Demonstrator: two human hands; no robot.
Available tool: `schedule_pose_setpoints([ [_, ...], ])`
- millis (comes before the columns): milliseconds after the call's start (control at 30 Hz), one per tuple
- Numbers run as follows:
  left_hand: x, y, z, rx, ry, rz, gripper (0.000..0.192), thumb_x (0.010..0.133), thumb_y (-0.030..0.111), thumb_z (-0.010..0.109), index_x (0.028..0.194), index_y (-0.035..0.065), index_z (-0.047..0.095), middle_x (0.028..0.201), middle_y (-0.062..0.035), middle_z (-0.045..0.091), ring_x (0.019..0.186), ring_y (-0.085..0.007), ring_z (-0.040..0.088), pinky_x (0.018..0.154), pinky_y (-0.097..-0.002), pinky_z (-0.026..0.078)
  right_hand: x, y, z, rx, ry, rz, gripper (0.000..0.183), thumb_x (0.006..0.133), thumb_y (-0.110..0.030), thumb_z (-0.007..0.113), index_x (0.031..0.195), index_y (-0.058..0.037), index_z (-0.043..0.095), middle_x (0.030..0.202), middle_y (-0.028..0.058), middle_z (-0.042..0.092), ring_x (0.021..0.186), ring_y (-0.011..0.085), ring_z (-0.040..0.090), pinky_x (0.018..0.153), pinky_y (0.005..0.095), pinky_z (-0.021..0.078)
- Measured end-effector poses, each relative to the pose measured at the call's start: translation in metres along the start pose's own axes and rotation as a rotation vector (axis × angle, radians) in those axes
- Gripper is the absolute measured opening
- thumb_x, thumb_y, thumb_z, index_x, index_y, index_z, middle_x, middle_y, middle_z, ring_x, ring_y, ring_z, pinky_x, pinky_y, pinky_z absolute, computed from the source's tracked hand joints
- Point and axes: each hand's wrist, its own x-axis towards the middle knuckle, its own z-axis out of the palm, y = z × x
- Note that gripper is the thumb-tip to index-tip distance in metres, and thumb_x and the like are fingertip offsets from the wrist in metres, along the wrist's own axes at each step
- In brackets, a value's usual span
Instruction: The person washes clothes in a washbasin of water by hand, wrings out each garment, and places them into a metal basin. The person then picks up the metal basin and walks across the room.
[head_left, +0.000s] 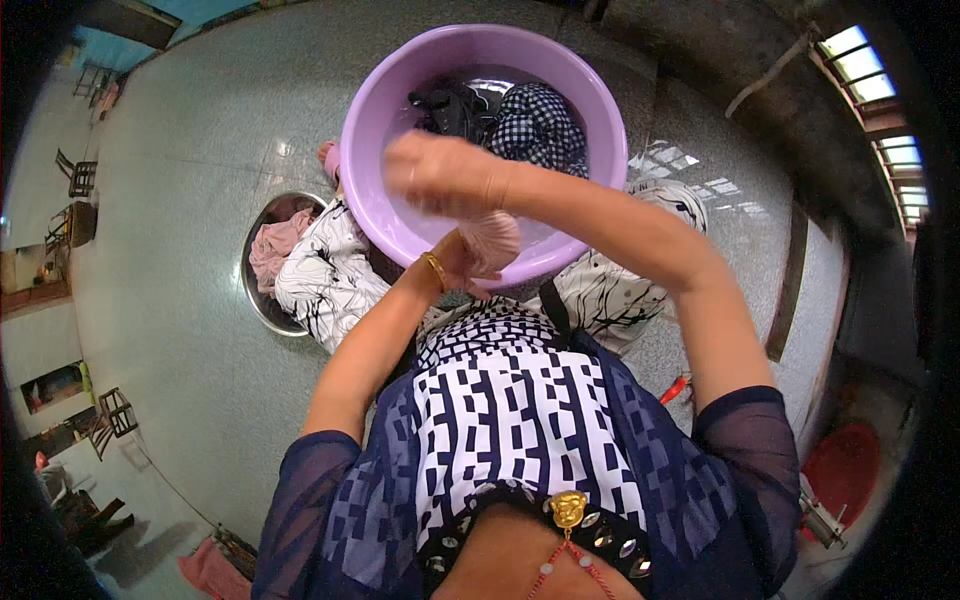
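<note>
A large purple plastic basin (604, 112) holds water, a dark wet garment (454, 109) and a black-and-white checked cloth (536, 124). Over the basin's near left part, my right hand (446, 169) is blurred, its fingers bent; whether it grips anything is unclear. Just below it, at the near rim, my left hand (469, 266), with a gold bangle at the wrist, is on a pale pink cloth (493, 241), bunched against the palm with some fingers spread. My right forearm crosses above the basin and hides part of the checked cloth.
A steel bowl (251, 296) with pink cloth (277, 247) stands on the speckled floor beside my left knee. My legs in patterned trousers flank the basin. Wooden chairs (116, 412) stand far left, a red basin (844, 472) lies at the lower right, and a barred window (859, 64) is upper right.
</note>
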Motion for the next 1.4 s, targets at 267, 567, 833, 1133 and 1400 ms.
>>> schedule_pose_setpoints([
  [267, -0.02, 0.056, 0.081, -0.33, 0.096, 0.223, 0.062, 0.074, 0.059, 0.048, 0.106, 0.0052, 0.053, 0.106, -0.0141, 0.054, 0.093, -0.0261, 0.054, 0.083, -0.0465, 0.044, -0.008, -0.072, -0.039, 0.003, -0.042, -0.917, 0.013, 0.07, -0.024, 0.057, 0.074, -0.0147, 0.05, 0.088, 0.004, 0.044, 0.081, 0.0221, 0.046, 0.059, 0.034, 0.0398],
  [567, -0.027, 0.106, 0.073, -0.373, 0.147, 0.814, 0.029, 0.073, 0.02, 0.056, 0.097, 0.0032, 0.055, 0.098, -0.013, 0.058, 0.092, -0.0264, 0.057, 0.083, -0.0406, 0.047, -0.038, -0.026, -0.087, -0.164, 0.272, -0.707, 0.012, 0.068, -0.017, 0.06, 0.075, -0.0152, 0.05, 0.093, 0.0075, 0.048, 0.088, 0.0255, 0.051, 0.078, 0.0417, 0.042],
  [833, -0.024, 0.128, 0.102, -0.293, 0.175, 1.248, 0.039, 0.071, 0.018, 0.054, 0.107, 0.0026, 0.052, 0.108, -0.0144, 0.054, 0.098, -0.028, 0.054, 0.084, -0.044, 0.045, -0.024, 0.002, -0.09, -0.006, 1.135, 0.174, 0.03, 0.06, -0.004, 0.071, 0.078, -0.0085, 0.047, 0.089, 0.0105, 0.049, 0.073, 0.0205, 0.054, 0.067, 0.0278, 0.0443],
  [1133, -0.032, 0.127, 0.116, 0.028, 0.232, 1.365, 0.032, 0.062, 0.003, 0.055, 0.094, 0.0049, 0.052, 0.113, -0.0124, 0.049, 0.105, -0.0309, 0.049, 0.092, -0.0419, 0.04, -0.035, 0.054, -0.059, 0.854, 1.446, 0.784, 0.016, 0.068, -0.004, 0.063, 0.074, -0.0075, 0.049, 0.064, 0.0003, 0.05, 0.057, 0.0096, 0.049, 0.051, 0.0249, 0.0431],
  [1400, -0.027, 0.125, 0.147, 0.915, 0.319, 1.435, 0.008, 0.056, 0.0, 0.057, 0.063, 0.0033, 0.056, 0.097, -0.0138, 0.057, 0.099, -0.0275, 0.052, 0.089, -0.0388, 0.038, -0.073, 0.084, -0.015, 1.604, 1.11, 1.157, 0.002, 0.067, -0.003, 0.052, 0.065, -0.0021, 0.052, 0.064, 0.0082, 0.053, 0.053, 0.0199, 0.054, 0.048, 0.0359, 0.0476],
])
